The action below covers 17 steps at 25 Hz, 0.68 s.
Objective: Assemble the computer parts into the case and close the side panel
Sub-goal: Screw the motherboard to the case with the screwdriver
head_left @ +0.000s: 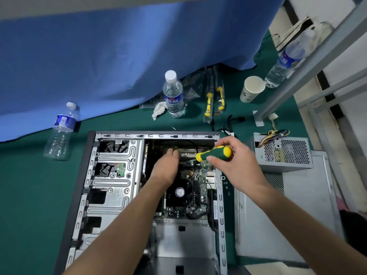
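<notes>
1. Both bare forearms are stretched forward over the open grey metal computer case (111, 187), which is laid on its side on the green table cover (29, 195) so the interior faces up.
2. The green-and-yellow plastic-handled screwdriver (215, 153) is gripped in the curled fingers of the right hand (232, 161), its shaft angled down towards the green motherboard (200, 187), probably for a mounting screw.
3. The left hand (165, 167) is reached in just beside the tip, seemingly to steady something; whether its fingertips pinch anything cannot be told.
4. The perforated grey power supply box (284, 153) is kept outside, beyond the right hand, with the pale grey side panel (268, 215) below it, so both appear not yet fitted.
</notes>
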Available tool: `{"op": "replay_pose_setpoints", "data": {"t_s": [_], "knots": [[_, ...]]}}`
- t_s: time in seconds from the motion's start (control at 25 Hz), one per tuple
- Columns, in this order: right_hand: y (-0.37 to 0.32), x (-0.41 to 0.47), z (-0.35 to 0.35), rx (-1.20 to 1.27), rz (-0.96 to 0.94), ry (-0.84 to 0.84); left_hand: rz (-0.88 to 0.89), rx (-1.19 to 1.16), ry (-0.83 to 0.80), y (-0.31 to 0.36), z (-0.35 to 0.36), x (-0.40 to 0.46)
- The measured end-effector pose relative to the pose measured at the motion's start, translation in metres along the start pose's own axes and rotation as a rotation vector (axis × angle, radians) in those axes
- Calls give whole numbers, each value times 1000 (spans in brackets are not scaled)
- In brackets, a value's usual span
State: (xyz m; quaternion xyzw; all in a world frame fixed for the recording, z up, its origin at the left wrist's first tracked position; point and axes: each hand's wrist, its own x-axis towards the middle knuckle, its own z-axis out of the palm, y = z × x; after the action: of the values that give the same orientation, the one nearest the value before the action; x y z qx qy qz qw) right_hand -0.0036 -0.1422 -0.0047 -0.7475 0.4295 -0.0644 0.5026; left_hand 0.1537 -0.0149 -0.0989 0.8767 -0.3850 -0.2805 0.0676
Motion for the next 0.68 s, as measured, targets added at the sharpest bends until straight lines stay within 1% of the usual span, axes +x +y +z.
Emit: {"op": "replay_pose_setpoints", "data": {"t_s": [0.04,0.2,0.32,0.4,0.48,0.6,0.68], "knots": [[1,0,3,-4,1,-5,-2,10,-15,-4,6,0],[-2,-2,11,36,20,-2,-16,-40,24,-12,21,-6],[-3,-1,14,46,20,0,-71,-165,64,-14,25,-5],[-2,1,18,37,22,-16,-113,-254,122,-19,27,-2],[0,2,23,28,17,-16,-109,-305,186,-24,30,2],[0,4,34,29,-17,-14,-160,-495,227,-23,30,5],[-4,7,41,36,-59,-12,-147,-568,270,-24,30,6]]}}
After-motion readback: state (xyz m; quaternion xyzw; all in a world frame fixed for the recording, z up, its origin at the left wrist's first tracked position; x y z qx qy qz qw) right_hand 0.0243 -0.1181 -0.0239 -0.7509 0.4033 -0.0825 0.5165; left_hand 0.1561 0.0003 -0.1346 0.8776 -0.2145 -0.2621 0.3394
